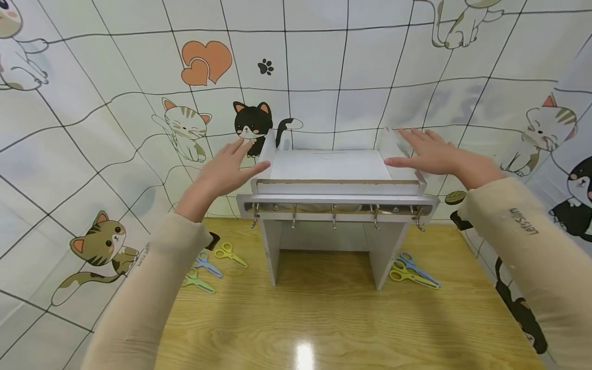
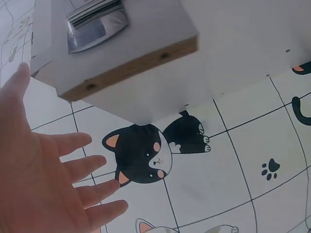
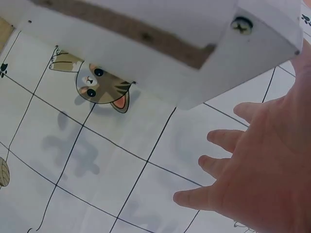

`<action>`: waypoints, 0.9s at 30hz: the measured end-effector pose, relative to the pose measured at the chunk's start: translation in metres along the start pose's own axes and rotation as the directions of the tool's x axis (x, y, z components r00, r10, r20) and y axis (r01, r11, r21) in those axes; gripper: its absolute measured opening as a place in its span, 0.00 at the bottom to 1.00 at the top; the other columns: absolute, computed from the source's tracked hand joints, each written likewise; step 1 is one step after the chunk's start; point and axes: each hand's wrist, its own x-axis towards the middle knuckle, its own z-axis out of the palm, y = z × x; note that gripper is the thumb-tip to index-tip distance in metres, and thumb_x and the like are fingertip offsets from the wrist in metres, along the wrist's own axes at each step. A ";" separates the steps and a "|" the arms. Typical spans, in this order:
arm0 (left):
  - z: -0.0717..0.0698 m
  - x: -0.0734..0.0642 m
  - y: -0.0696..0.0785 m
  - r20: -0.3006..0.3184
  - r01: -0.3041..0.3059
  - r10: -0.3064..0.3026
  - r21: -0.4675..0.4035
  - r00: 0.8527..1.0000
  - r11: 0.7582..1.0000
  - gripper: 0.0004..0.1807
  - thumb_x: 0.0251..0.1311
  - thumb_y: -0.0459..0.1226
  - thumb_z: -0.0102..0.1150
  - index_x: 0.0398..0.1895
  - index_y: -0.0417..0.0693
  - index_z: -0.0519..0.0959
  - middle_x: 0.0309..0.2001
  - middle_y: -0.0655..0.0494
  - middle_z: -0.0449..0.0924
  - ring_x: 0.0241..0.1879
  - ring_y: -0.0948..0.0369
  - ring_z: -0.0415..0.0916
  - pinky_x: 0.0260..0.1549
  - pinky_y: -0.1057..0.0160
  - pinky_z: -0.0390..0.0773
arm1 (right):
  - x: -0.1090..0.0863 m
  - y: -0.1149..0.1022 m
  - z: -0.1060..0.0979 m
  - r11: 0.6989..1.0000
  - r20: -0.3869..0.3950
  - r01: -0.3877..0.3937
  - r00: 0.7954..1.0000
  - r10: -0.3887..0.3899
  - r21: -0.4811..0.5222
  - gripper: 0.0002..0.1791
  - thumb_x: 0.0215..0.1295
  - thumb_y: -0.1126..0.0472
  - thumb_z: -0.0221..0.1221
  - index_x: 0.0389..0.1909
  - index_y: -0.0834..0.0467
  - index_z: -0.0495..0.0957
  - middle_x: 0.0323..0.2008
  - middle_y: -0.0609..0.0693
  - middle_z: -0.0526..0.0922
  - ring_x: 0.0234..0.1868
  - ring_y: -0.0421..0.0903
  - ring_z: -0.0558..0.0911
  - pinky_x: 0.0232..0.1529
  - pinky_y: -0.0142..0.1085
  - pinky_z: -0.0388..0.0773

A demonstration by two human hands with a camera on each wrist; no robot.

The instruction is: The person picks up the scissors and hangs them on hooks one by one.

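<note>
A white shelf unit [image 1: 330, 165] with a shallow open top stands upright on two side panels. Along its front runs a silver rail [image 1: 314, 208] bearing several metal hooks. My left hand [image 1: 226, 167] is at the unit's upper left side, thumb spread toward the rim. On the opposite side my right hand [image 1: 430, 154] has its thumb at the upper right edge. In the left wrist view the fingers are spread beside a board end, holding nothing. The right wrist view likewise shows straight fingers next to a white corner with a screw [image 3: 242, 25].
Yellow scissors [image 1: 238, 260], blue scissors [image 1: 213, 269] and green scissors [image 1: 203, 285] lie left of the unit on the wood-look table [image 1: 296, 313]. To its right are another blue pair [image 1: 426, 273] and yellow pair [image 1: 418, 279]. A cat-print tiled sheet [image 1: 319, 61] hangs close behind and along both sides.
</note>
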 end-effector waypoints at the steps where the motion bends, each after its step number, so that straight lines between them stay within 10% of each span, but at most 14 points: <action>1: 0.001 -0.003 -0.003 -0.006 0.001 -0.001 -0.011 1.000 1.000 0.50 0.66 0.72 0.35 0.81 0.54 0.44 0.82 0.49 0.38 0.81 0.45 0.38 0.75 0.36 0.49 | -0.001 0.003 0.000 1.000 -0.002 0.003 1.000 -0.003 0.002 0.59 0.66 0.24 0.44 0.80 0.55 0.27 0.78 0.70 0.29 0.75 0.77 0.31 0.64 0.81 0.34; 12: 0.029 -0.035 -0.044 -0.056 0.026 -0.032 -0.111 0.998 0.993 0.46 0.71 0.67 0.31 0.80 0.47 0.49 0.80 0.43 0.45 0.79 0.41 0.44 0.75 0.36 0.49 | -0.002 0.039 0.010 0.998 -0.042 0.031 0.999 -0.029 0.053 0.56 0.70 0.29 0.44 0.79 0.60 0.28 0.77 0.73 0.34 0.74 0.79 0.35 0.67 0.77 0.35; 27: 0.119 -0.065 -0.064 -0.018 -0.035 0.030 -0.355 0.999 0.934 0.42 0.66 0.53 0.60 0.76 0.41 0.58 0.76 0.38 0.58 0.74 0.37 0.55 0.72 0.36 0.59 | -0.009 0.081 0.032 0.993 -0.069 0.017 0.998 -0.009 0.114 0.51 0.75 0.35 0.42 0.78 0.67 0.31 0.76 0.76 0.40 0.74 0.77 0.46 0.69 0.73 0.46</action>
